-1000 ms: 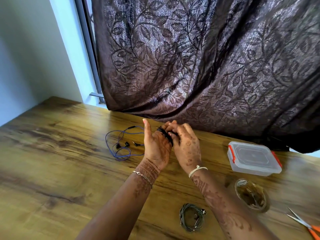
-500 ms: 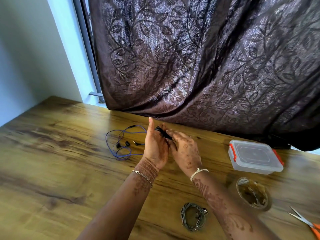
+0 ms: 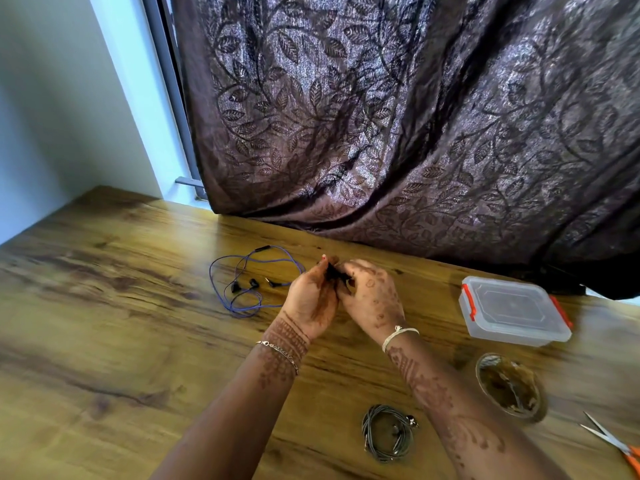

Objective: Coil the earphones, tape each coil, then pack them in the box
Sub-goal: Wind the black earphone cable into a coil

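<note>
Curled fingers of left hand [image 3: 311,301] and right hand [image 3: 373,299] both pinch the black earphone coil [image 3: 334,271]; a slackened grip would likely let loops spring apart before taping.

Soft daylight from the gap left of the curtain [image 3: 398,116], sheen on its folds. Below the curtain, motion blur on left hand [image 3: 311,299] and right hand [image 3: 372,299], with barely legible black earphones [image 3: 334,273] between them.
</note>
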